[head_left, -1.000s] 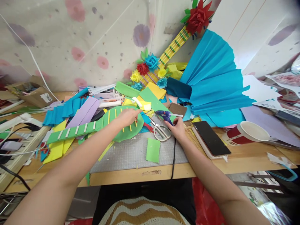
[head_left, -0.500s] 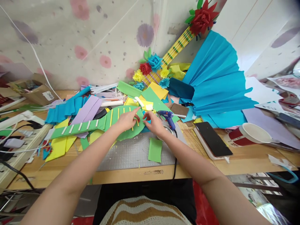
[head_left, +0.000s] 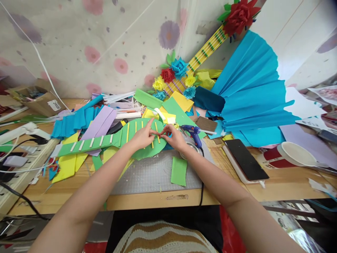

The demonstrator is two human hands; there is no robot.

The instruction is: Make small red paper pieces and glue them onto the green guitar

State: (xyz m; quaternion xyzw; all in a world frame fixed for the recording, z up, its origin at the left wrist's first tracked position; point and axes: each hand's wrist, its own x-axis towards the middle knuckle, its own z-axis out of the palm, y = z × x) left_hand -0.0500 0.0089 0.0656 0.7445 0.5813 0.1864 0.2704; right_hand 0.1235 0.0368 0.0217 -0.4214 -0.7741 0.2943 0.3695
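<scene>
A green paper guitar (head_left: 139,150) lies across the work surface, with yellow strips across its body and short white strips along its neck. My left hand (head_left: 143,137) rests over the body, fingers spread, one reaching toward my right fingertips. My right hand (head_left: 174,138) is pinched at the body's right end, close to the last yellow strip (head_left: 157,131). A tiny reddish spot shows between the fingertips; what it is I cannot make out. Just right of this hand lies a blue glue gun (head_left: 193,133). A roll of tape is partly hidden behind the right wrist.
A grey cutting mat (head_left: 147,179) lies beneath, bearing a green paper piece (head_left: 179,171). To the right are a phone (head_left: 246,158) and a paper cup (head_left: 292,154). Behind stand a flowered yellow guitar (head_left: 205,52) and pleated blue paper (head_left: 255,84). A power strip (head_left: 28,172) lies left.
The view has shifted slightly, so the scene sits a little further right. My hands have come closer together, their fingertips now meeting over the guitar body's right end.
</scene>
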